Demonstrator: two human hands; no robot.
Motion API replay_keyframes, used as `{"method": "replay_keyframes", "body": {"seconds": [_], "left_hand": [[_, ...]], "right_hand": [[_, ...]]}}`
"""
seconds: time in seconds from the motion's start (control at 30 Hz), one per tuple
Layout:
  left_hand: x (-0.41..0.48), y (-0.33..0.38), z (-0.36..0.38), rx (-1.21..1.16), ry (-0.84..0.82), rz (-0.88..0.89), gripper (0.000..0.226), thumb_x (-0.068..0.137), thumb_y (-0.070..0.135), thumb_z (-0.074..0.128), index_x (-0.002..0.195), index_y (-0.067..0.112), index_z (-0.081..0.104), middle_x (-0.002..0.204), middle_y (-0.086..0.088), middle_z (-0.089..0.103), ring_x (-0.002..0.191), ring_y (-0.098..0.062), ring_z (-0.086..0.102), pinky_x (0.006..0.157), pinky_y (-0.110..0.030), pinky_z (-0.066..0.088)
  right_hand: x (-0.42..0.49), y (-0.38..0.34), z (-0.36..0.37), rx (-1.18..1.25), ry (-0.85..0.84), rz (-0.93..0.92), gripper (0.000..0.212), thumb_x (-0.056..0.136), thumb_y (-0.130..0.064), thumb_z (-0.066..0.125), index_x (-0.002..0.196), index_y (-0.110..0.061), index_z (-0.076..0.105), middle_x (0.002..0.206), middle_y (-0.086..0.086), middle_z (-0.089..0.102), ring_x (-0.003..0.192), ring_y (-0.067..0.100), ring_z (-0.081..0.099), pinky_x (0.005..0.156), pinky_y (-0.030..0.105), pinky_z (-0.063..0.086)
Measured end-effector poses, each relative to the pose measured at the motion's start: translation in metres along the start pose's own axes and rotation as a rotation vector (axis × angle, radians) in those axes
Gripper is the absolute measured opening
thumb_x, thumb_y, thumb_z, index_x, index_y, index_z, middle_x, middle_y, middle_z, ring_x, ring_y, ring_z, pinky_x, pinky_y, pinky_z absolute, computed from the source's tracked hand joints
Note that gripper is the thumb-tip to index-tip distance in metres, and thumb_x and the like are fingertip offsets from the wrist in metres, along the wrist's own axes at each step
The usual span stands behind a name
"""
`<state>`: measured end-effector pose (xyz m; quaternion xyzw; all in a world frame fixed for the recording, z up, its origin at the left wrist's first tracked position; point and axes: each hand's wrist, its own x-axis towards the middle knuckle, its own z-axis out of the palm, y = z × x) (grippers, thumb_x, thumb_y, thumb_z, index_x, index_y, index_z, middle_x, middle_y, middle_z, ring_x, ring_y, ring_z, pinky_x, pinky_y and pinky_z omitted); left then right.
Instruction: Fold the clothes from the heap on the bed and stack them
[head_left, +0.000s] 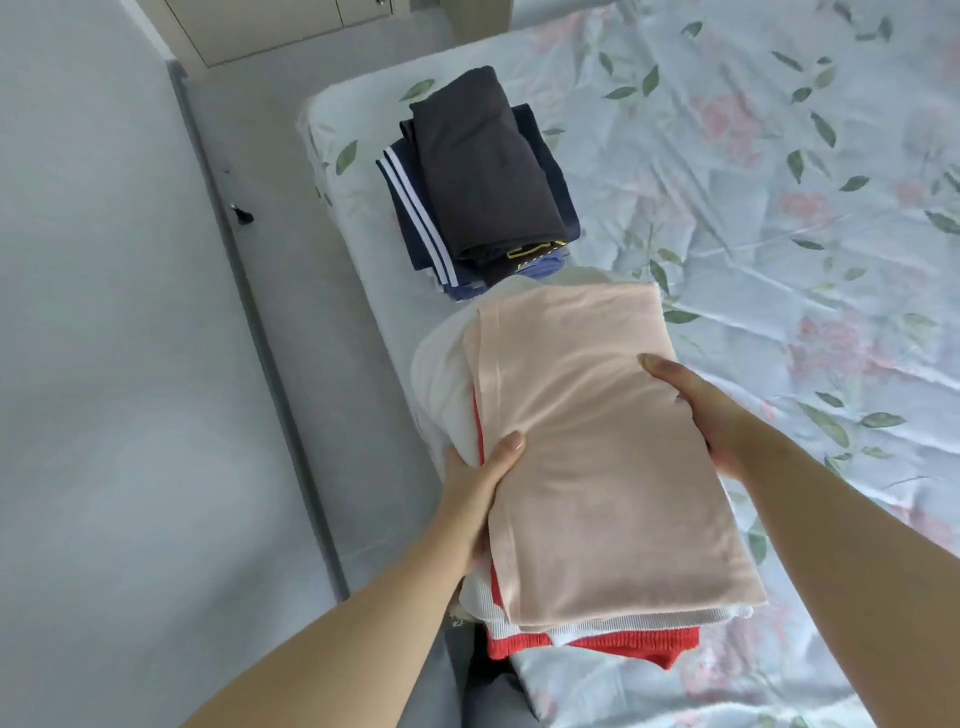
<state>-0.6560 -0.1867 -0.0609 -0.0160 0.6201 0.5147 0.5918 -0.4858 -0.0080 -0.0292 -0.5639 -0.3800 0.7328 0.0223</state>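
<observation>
A stack of folded light clothes lies near the bed's front left edge, with a folded peach garment on top and white and red pieces under it. My left hand grips the stack's left side, thumb on the peach cloth. My right hand grips the right side, thumb on top, fingers hidden underneath. Farther back sits a second stack of dark folded clothes, with a charcoal piece on top and a navy white-striped garment below.
The bed has a pale floral sheet, wrinkled, stretching to the right and back. A grey floor runs along the bed's left side, with a small dark object on it. Cabinet doors stand at the back.
</observation>
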Motion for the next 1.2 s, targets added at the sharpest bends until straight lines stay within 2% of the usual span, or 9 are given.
{"method": "replay_keyframes", "body": {"seconds": [0.07,0.13,0.2,0.3,0.53,0.67,0.8,1.03,1.2], "left_hand": [[0.018,-0.009,0.014,0.040,0.046,-0.011,0.122,0.035,0.069,0.082,0.138,0.024,0.034,0.136,-0.002,0.047,0.119,-0.025,0.054,0.101,-0.048,0.044],[0.033,-0.021,0.028,0.116,0.124,-0.020,0.118,0.029,0.074,0.078,0.128,0.027,0.033,0.137,0.002,0.041,0.123,-0.025,0.048,0.104,-0.049,0.040],[0.046,-0.034,0.039,0.136,0.109,-0.056,0.111,0.026,0.075,0.079,0.118,0.029,0.035,0.130,0.004,0.048,0.119,-0.023,0.051,0.104,-0.047,0.041],[0.063,-0.050,0.051,0.112,0.053,-0.092,0.118,0.029,0.072,0.082,0.131,0.024,0.044,0.123,0.003,0.061,0.114,-0.020,0.058,0.103,-0.044,0.042],[0.081,-0.078,0.057,0.236,0.102,-0.094,0.069,0.043,0.070,0.078,0.099,0.046,0.045,0.110,0.019,0.057,0.102,-0.001,0.055,0.089,-0.025,0.042],[0.087,-0.079,0.064,0.405,0.162,-0.068,0.091,0.053,0.070,0.069,0.129,0.031,0.039,0.115,0.019,0.049,0.110,-0.007,0.049,0.096,-0.025,0.036],[0.085,-0.075,0.066,0.657,0.279,-0.062,0.114,0.063,0.069,0.066,0.149,0.015,0.014,0.149,-0.004,0.031,0.135,-0.024,0.034,0.112,-0.042,0.029],[0.056,-0.017,0.067,1.241,0.283,0.355,0.102,0.075,0.056,0.067,0.150,0.026,0.004,0.157,-0.007,0.009,0.141,-0.031,0.019,0.109,-0.048,0.027],[0.012,0.045,0.065,1.620,0.169,0.734,0.080,0.081,0.047,0.059,0.147,0.028,0.018,0.148,-0.003,0.029,0.134,-0.024,0.031,0.104,-0.041,0.031]], "right_hand": [[0.016,0.000,-0.017,0.013,0.016,0.007,0.039,0.064,-0.053,0.068,0.083,-0.022,0.078,0.083,0.004,0.075,0.072,0.017,0.072,0.055,0.023,0.054],[0.030,0.004,-0.034,0.021,0.064,0.030,0.052,0.062,-0.052,0.073,0.101,-0.019,0.071,0.088,0.005,0.074,0.075,0.017,0.072,0.058,0.024,0.055],[0.044,0.012,-0.052,0.032,0.111,0.056,0.064,0.060,-0.052,0.077,0.114,-0.020,0.063,0.095,0.003,0.074,0.080,0.017,0.072,0.061,0.025,0.055],[0.064,0.029,-0.072,0.061,0.134,0.077,0.076,0.058,-0.055,0.074,0.124,-0.023,0.056,0.107,0.002,0.071,0.091,0.019,0.070,0.070,0.030,0.053],[0.095,0.058,-0.087,0.077,0.124,0.015,0.080,0.053,-0.057,0.077,0.123,-0.028,0.053,0.105,-0.003,0.072,0.090,0.016,0.071,0.069,0.031,0.054],[0.100,0.059,-0.095,0.007,0.109,0.019,0.079,0.059,-0.061,0.075,0.126,-0.029,0.049,0.111,-0.005,0.068,0.093,0.014,0.069,0.071,0.030,0.053],[0.091,0.054,-0.092,-0.137,0.180,0.004,0.074,0.072,-0.063,0.067,0.131,-0.023,0.047,0.114,-0.001,0.063,0.099,0.018,0.064,0.077,0.034,0.052],[0.040,0.033,-0.051,-0.705,0.499,-0.200,0.068,0.083,-0.047,0.060,0.143,-0.028,0.032,0.142,0.004,0.041,0.126,0.030,0.042,0.104,0.048,0.035],[-0.026,0.016,-0.008,-0.875,0.480,-0.343,0.070,0.082,-0.045,0.059,0.144,-0.033,0.028,0.146,-0.002,0.036,0.131,0.025,0.034,0.104,0.044,0.027]]}}
